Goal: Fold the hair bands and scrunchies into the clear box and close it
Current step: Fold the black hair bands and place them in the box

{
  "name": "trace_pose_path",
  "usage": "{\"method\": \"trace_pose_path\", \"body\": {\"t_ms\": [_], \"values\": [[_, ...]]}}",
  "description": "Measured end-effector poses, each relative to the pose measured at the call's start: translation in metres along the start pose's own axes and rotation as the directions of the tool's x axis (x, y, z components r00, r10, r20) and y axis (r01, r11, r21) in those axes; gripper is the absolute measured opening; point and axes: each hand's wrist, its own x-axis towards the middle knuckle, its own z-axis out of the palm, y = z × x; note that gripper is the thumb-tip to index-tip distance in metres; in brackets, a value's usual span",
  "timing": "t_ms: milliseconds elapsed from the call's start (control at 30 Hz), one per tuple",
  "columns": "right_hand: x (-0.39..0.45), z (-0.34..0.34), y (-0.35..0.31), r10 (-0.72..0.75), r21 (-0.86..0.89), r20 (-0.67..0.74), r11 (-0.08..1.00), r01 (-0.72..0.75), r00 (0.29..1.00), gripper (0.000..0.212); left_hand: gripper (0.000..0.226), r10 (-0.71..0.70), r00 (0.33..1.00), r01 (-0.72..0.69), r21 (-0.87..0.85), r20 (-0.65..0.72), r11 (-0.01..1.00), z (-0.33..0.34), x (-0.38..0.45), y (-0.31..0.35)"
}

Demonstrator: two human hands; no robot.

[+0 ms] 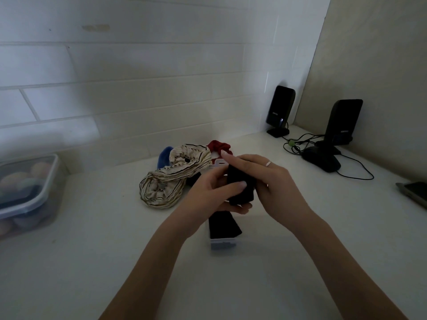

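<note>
Both hands hold a folded black hair band (240, 189) above the table's middle. My left hand (208, 192) pinches it from the left with the thumb on its front; my right hand (265, 179) wraps it from the right, a ring on one finger. Below them stands the small clear box (223, 243) with another black band (223, 225) in it. Behind lie two cream striped scrunchies (161, 188), a blue one (164, 155) and a red one (218, 146). The box's far end and lid are mostly hidden by my hands.
A lidded plastic container (27, 195) of coloured items stands at the left edge. Two black speakers (279, 112) (342, 125), a mouse (321, 159) and cables lie at the back right. A phone (413, 192) lies at the right edge. A tiled wall rises behind.
</note>
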Motion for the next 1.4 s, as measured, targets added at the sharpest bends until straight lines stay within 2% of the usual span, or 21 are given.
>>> {"method": "trace_pose_path", "body": {"t_ms": [67,100,133,200,233,267,300,367,467,567,733,833,933,967,1133,1300,1400], "values": [[0.002,0.0,-0.004,0.073,0.122,-0.02,0.99,-0.07,0.997,0.073,0.024,0.027,0.999,-0.026,0.02,-0.046,0.999,0.0,0.001,-0.002],[0.003,-0.001,-0.006,0.152,0.256,-0.026,0.956,-0.14,0.988,0.072,0.028,0.056,0.996,-0.053,0.044,-0.069,0.998,-0.001,0.002,-0.003],[0.004,-0.002,-0.008,0.243,0.44,-0.011,0.872,-0.213,0.97,0.071,0.033,0.093,0.991,-0.085,0.088,-0.1,0.993,-0.002,0.003,-0.005],[0.007,-0.006,-0.008,0.415,0.738,0.087,0.584,-0.338,0.906,0.06,0.042,0.157,0.975,-0.128,0.183,-0.158,0.975,-0.004,0.004,-0.006],[0.009,-0.008,-0.009,0.466,0.79,0.148,0.475,-0.387,0.873,0.051,0.044,0.173,0.969,-0.135,0.209,-0.179,0.969,-0.005,0.004,-0.006],[0.009,-0.009,-0.009,0.488,0.789,0.193,0.439,-0.43,0.851,0.04,0.044,0.178,0.965,-0.134,0.222,-0.191,0.966,-0.005,0.004,-0.006],[0.008,-0.008,-0.009,0.495,0.761,0.218,0.453,-0.464,0.841,0.033,0.043,0.177,0.965,-0.13,0.232,-0.194,0.964,-0.006,0.004,-0.007],[0.005,-0.005,-0.008,0.487,0.698,0.221,0.527,-0.485,0.845,0.036,0.042,0.182,0.966,-0.128,0.272,-0.183,0.954,-0.005,0.004,-0.008],[0.004,-0.002,-0.008,0.504,0.631,0.187,0.596,-0.497,0.843,0.022,0.046,0.21,0.96,-0.116,0.421,-0.184,0.9,-0.003,0.004,-0.011],[0.003,-0.001,-0.007,0.545,0.592,0.209,0.591,-0.549,0.812,0.016,0.053,0.226,0.96,-0.098,0.556,-0.166,0.826,-0.002,0.004,-0.015],[0.003,0.002,-0.007,0.58,0.552,0.227,0.585,-0.594,0.782,0.003,0.061,0.187,0.97,-0.051,0.615,-0.158,0.787,-0.001,0.003,-0.016],[0.0,0.003,-0.008,0.624,0.524,0.206,0.58,-0.624,0.753,0.006,0.066,0.2,0.971,-0.038,0.748,-0.128,0.663,0.0,-0.007,-0.014],[-0.011,0.002,-0.009,0.651,0.401,0.232,0.613,-0.681,0.723,0.014,0.077,0.258,0.964,-0.053,0.899,-0.067,0.435,0.001,-0.024,-0.017],[-0.015,0.002,-0.009,0.656,0.368,0.238,0.621,-0.692,0.716,0.016,0.077,0.273,0.96,-0.061,0.912,-0.057,0.407,0.0,-0.028,-0.018],[-0.023,0.001,-0.013,0.658,0.274,0.176,0.681,-0.679,0.732,0.017,0.064,0.144,0.989,-0.043,0.902,-0.022,0.43,-0.003,-0.027,-0.016],[-0.029,-0.007,-0.015,0.644,0.366,0.309,0.598,-0.713,0.7,0.025,0.052,0.131,0.991,-0.052,0.898,-0.006,0.436,-0.006,-0.029,-0.019],[-0.035,-0.012,-0.019,0.618,0.352,0.306,0.633,-0.689,0.724,0.032,0.049,0.116,0.992,-0.097,0.921,0.057,0.377,-0.01,-0.032,-0.021]]}}
